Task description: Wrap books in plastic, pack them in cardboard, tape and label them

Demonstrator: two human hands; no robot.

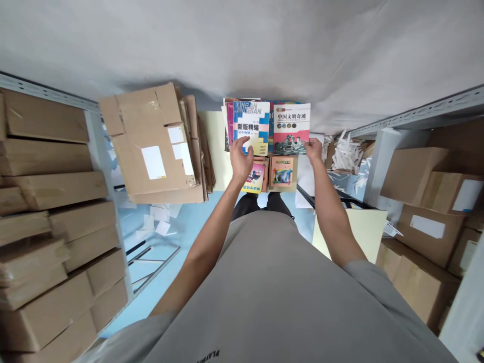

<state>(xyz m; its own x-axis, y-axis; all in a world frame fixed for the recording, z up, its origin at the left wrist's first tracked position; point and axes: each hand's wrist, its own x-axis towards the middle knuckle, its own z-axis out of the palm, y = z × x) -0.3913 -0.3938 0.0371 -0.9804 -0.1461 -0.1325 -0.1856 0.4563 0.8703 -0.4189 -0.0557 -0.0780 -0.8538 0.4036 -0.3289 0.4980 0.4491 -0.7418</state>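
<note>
My right hand (313, 149) pinches the lower right edge of a white and red book (291, 132) with a castle-like picture on its cover. My left hand (242, 157) rests over the lower part of a blue and white book (251, 118), its fingers apart; whether it touches the cover is hard to see. This blue book lies on top of other books at the back left. Closer to my body are a pink and yellow book (254, 177) and an orange book (282, 171), both facing up.
Left of the books stands a stack of flattened cardboard boxes (151, 136). Shelves of cardboard boxes (71, 186) line the left side, with more cartons (416, 176) on the right. Shredded white paper (346, 154) sits beyond my right hand. Paper scraps (162, 222) lie on the blue floor.
</note>
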